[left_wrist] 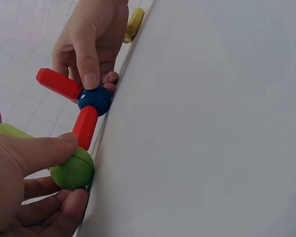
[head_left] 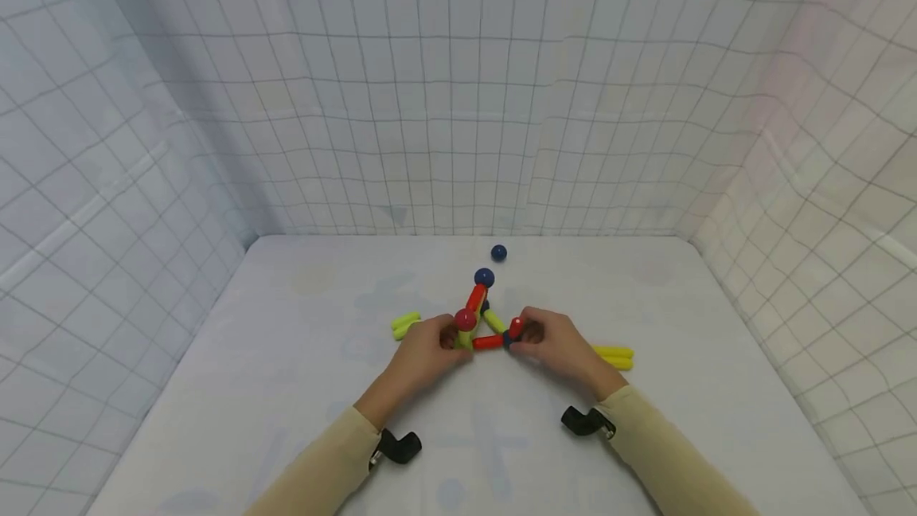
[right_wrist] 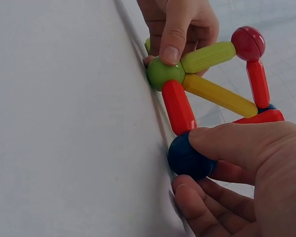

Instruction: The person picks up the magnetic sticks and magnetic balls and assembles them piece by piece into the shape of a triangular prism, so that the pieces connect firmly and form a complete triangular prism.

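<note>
While the left hand (head_left: 428,350) pinched the green ball (left_wrist: 72,170) between thumb and fingers, the right hand (head_left: 563,347) held the near blue ball (right_wrist: 190,158) the same way, both low at the table (head_left: 308,412). A red stick (right_wrist: 178,108) bridged the two balls. The half-built frame sat mid-table between the hands: a lime stick (right_wrist: 209,57) and a yellow stick (right_wrist: 219,95) off the green ball, the lime one ending at a red ball (head_left: 466,319); a second red stick (left_wrist: 59,84) off the near blue ball, far end bare.

Risks, my read: joints looked like plain ball-to-stick contact, probably magnetic. A twist or unequal pull by either hand could pop the bridging stick. The red ball and the upper blue ball (head_left: 484,278) looked raised, so a knock at the base could sag or drop that part. The bare-ended stick could swing if the right thumb rolled its ball.

Hard to see: a lower blue ball (head_left: 485,306) was mostly covered in the head view, so I couldn't confirm what met it. In the right wrist view, the bare-ended stick and thumb hid part of the far joint; couldn't tell which blue ball that was. Left wrist view cut off the red ball at its edge.
</note>
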The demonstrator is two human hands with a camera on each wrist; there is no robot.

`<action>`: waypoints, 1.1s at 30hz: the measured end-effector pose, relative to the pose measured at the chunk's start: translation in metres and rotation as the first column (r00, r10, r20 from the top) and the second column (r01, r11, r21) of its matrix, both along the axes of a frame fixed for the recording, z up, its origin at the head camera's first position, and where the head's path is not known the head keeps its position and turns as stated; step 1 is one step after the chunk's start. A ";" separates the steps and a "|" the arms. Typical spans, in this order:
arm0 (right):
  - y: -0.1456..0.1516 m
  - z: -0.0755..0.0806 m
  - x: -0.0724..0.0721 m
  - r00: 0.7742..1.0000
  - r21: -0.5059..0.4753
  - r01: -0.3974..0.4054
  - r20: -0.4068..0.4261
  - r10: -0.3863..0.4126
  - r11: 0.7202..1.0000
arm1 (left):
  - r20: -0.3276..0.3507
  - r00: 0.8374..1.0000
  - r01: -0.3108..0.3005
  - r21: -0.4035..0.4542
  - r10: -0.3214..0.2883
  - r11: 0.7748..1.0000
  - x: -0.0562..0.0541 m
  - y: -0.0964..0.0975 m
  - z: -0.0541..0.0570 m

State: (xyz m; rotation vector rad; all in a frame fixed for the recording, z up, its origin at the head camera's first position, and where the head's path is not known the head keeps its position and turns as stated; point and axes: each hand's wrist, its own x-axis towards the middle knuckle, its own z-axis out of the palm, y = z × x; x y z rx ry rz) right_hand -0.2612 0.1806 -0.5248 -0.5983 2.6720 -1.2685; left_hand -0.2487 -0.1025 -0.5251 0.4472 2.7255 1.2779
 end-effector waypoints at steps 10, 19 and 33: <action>0.000 -0.007 0.002 1.000 -0.025 -0.013 -0.021 0.012 1.000 | -0.011 1.000 -0.021 0.099 0.022 0.995 0.004 -0.008 -0.012; 0.006 -0.003 -0.002 0.999 0.029 -0.034 -0.023 0.034 0.999 | -0.019 0.999 -0.025 0.200 0.029 0.979 0.006 -0.012 -0.019; 0.059 0.062 -0.010 0.997 0.179 0.001 -0.080 0.014 0.984 | -0.018 1.000 -0.007 0.206 0.011 0.978 0.005 -0.015 -0.020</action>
